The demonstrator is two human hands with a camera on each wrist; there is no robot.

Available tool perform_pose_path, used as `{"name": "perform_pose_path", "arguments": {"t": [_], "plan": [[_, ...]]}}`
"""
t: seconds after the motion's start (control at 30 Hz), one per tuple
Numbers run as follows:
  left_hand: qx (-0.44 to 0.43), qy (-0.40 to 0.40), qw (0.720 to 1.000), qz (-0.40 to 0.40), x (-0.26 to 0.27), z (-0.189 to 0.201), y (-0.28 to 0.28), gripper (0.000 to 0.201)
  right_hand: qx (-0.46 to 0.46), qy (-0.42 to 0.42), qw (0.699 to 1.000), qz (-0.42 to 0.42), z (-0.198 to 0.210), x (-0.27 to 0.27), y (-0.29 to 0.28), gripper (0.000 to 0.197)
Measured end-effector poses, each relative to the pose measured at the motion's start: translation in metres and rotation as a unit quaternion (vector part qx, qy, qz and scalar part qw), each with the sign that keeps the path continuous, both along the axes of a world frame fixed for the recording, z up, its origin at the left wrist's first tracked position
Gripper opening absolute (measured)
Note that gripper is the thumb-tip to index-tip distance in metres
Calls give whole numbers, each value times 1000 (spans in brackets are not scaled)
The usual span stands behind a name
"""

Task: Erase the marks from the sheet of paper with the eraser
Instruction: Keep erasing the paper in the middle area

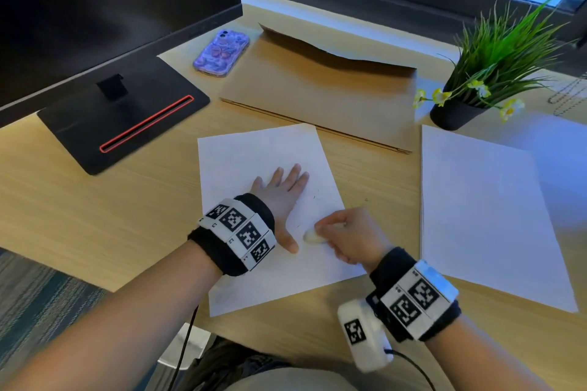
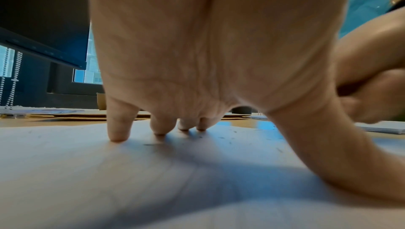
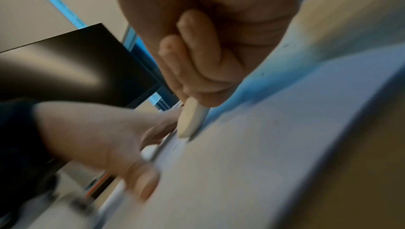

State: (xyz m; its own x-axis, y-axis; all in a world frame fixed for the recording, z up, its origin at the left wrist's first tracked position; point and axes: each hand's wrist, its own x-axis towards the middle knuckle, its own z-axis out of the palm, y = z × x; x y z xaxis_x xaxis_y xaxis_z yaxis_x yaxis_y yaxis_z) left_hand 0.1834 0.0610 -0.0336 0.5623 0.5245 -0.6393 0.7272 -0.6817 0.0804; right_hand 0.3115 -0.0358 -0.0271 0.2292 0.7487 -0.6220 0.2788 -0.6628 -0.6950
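**Rubbing the Paper Clean**

Low in the middle of the head view, the right hand [image 1: 349,236] pinched a small white eraser [image 1: 314,236] in a tight grip, with the eraser tip down on the sheet of paper [image 1: 254,155]. Just to its left, the left hand [image 1: 281,192] lay flat with its fingers [image 2: 118,128] spread out, pressing the sheet onto the tabletop [image 1: 79,200].

Most of the sheet looked clean. A few small dark specks [image 1: 314,195] sat near the right edge, just above the eraser. They could be marks or eraser crumbs; I could not tell which. So the job looked nearly done, with a little rubbing and brushing off left.

Farther right lay another white sheet [image 1: 482,206]. Higher up were a brown envelope [image 1: 317,86], a purple phone [image 1: 221,52], a green plant [image 1: 495,54] and a black monitor stand [image 1: 127,117].
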Motion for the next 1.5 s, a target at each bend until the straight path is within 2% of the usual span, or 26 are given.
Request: {"name": "perform_pose_path", "arguments": {"t": [0.17, 0.33, 0.47, 0.53, 0.67, 0.8, 0.87, 0.97, 1.1, 1.23, 1.37, 1.4, 1.43, 1.5], "plan": [[1, -4, 1000, 4, 2, 2, -2, 132, 45, -21, 993, -110, 2, 24, 16, 9], [3, -2, 1000, -1, 1, 0, -1, 133, 3, 4, 1000, 7, 1, -2, -1, 11], [4, -5, 1000, 3, 1, 1, -2, 132, 32, -20, 996, -80, 1, 27, 12, 22], [4, -6, 1000, 3, 1, 0, -2, 132, 36, -22, 996, -83, 1, 25, 11, 19], [9, -3, 1000, -3, 1, -2, 0, 133, 7, 22, 999, -25, -3, 2, -1, 11], [9, -7, 1000, -4, 0, -1, -2, 130, 39, -36, 995, -86, 0, 30, 15, 15], [7, -5, 1000, -11, 0, -2, -2, 128, 76, -46, 989, -115, 3, 39, 19, 11], [8, -9, 1000, -13, -2, -3, -2, 126, 93, 10, 992, -82, 9, 31, 17, 10], [27, -11, 999, -21, -4, -4, -4, 122, 0, 89, 995, 54, 8, -1, 4, 10], [22, -6, 1000, -20, -7, -4, -6, 127, -17, 19, 997, 77, 8, 5, 21, 7], [14, -7, 1000, -10, -8, -2, -7, 128, 59, -43, 996, -47, 7, 16, 45, 12], [12, -7, 1000, -8, -8, -2, -7, 128, 65, -45, 995, -56, 7, 14, 44, 12], [9, -8, 1000, -6, -8, -2, -7, 128, 56, -43, 997, -38, 6, 11, 40, 11], [7, -7, 1000, -5, -8, -1, -7, 129, 6, -31, 998, 60, 7, 2, 27, 9]]}}
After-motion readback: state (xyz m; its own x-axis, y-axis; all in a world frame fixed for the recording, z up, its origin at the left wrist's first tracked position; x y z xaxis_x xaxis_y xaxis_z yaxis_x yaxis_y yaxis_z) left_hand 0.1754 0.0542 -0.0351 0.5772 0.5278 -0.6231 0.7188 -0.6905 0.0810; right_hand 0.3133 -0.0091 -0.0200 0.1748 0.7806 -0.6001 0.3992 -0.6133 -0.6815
